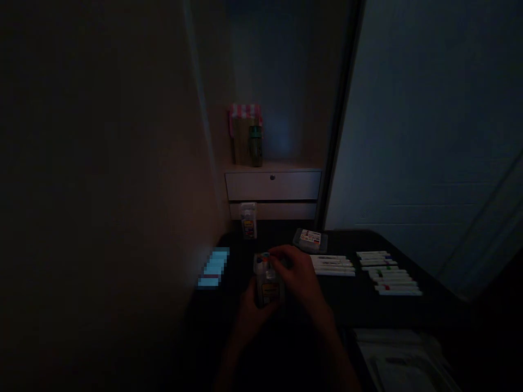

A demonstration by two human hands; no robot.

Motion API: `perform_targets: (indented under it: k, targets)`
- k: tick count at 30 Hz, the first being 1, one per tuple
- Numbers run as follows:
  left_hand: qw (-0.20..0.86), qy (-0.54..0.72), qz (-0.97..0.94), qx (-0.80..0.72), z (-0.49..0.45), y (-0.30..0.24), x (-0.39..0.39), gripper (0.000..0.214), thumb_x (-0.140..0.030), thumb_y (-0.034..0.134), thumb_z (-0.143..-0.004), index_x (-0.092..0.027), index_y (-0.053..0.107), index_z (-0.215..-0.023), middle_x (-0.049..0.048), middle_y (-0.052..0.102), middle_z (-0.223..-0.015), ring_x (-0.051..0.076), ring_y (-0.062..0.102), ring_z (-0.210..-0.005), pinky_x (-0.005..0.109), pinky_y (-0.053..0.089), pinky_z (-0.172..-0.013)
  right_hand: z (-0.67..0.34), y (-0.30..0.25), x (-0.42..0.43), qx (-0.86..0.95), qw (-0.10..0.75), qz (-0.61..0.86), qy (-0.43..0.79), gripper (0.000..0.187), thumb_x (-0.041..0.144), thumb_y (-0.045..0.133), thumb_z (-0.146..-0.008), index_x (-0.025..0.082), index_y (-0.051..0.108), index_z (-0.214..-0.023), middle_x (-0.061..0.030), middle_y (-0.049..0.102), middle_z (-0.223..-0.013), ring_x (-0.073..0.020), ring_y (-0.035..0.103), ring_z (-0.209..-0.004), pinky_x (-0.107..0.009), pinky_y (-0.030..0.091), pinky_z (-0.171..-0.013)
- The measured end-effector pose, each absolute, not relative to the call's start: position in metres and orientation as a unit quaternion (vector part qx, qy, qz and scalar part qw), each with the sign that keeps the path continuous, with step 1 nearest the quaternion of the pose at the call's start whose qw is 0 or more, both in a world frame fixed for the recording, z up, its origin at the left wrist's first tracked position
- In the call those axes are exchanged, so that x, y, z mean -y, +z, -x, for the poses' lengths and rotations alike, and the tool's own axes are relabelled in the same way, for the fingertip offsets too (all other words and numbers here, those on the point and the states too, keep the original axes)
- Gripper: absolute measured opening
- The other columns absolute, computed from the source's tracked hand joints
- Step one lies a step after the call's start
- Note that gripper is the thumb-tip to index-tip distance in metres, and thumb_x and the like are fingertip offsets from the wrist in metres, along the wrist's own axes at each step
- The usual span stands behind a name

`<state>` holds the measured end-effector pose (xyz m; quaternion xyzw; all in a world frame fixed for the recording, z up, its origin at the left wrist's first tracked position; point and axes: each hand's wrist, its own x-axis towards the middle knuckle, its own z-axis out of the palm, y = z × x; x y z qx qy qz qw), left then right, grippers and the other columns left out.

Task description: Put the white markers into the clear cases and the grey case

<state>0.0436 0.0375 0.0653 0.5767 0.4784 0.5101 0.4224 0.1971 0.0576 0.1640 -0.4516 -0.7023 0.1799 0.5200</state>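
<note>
My left hand (252,309) is wrapped round the lower part of a clear plastic marker case (270,293) with a yellow and dark label, held upright over the dark table. A few coloured marker ends (265,258), orange and blue among them, show at the case's mouth. At that mouth, my right hand (297,268) has its fingers pinched on a marker; its lower part is hidden in the case. Just to the right of this hand, several white markers (335,265) lie side by side on the table.
More white markers (394,276) with coloured marks lie in rows at the right. Behind stand another clear case (248,222) and a flat clear box (310,239). A pixelated bright screen (214,268) lies left. A bottle (255,146) stands on the drawer unit (273,188). The room is dim.
</note>
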Motion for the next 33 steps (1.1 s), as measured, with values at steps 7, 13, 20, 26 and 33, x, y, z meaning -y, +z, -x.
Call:
perform_targets:
  k: [7,13,20,26,33]
  targets:
    - [0.421,0.509,-0.586,-0.469,-0.042,0.062,-0.039,0.076,-0.033,0.087,-0.07,-0.018,0.057,-0.138,0.0119,0.077,-0.123,0.031,0.073,-0.113,0.041,0.057,-0.098,-0.198,0.175,-0.047,0.731,0.483,0.461,0.138,0.015,0.018,0.066,-0.092,0.023,0.075,-0.102,-0.004,0.079,-0.103,-0.0224,0.072,-0.097,-0.034,0.051,-0.087]
    - [0.416,0.511,-0.576,-0.484,-0.042,0.063,-0.038,0.078,-0.034,0.088,-0.069,-0.017,0.057,-0.139,0.0132,0.075,-0.127,0.032,0.071,-0.118,0.041,0.055,-0.1,-0.2,0.174,-0.048,0.75,0.482,0.435,0.13,0.012,0.016,0.065,-0.094,0.022,0.075,-0.098,-0.0035,0.077,-0.101,-0.0217,0.072,-0.096,-0.034,0.051,-0.088]
    - [0.414,0.508,-0.578,-0.486,-0.042,0.065,-0.037,0.073,-0.032,0.088,-0.068,-0.017,0.061,-0.135,0.013,0.075,-0.128,0.032,0.07,-0.119,0.041,0.055,-0.102,-0.204,0.175,-0.049,0.74,0.515,0.406,0.15,0.012,0.023,0.062,-0.097,0.022,0.074,-0.095,-0.004,0.076,-0.097,-0.0202,0.071,-0.093,-0.032,0.052,-0.085]
    - [0.411,0.495,-0.573,-0.507,-0.042,0.063,-0.037,0.078,-0.037,0.088,-0.069,-0.016,0.059,-0.137,0.0144,0.075,-0.127,0.032,0.071,-0.116,0.043,0.056,-0.101,-0.221,0.165,-0.063,0.679,0.566,0.448,0.136,0.021,0.032,0.059,-0.097,0.021,0.075,-0.102,-0.0071,0.078,-0.101,-0.0233,0.072,-0.096,-0.035,0.053,-0.086]
    - [0.414,0.5,-0.561,-0.515,-0.041,0.065,-0.036,0.081,-0.038,0.09,-0.066,-0.014,0.059,-0.137,0.0168,0.074,-0.128,0.034,0.071,-0.118,0.046,0.055,-0.102,-0.279,0.116,-0.094,0.63,0.49,0.587,0.136,0.026,0.033,0.056,-0.09,0.02,0.075,-0.102,-0.01,0.079,-0.104,-0.0263,0.074,-0.087,-0.039,0.057,-0.08]
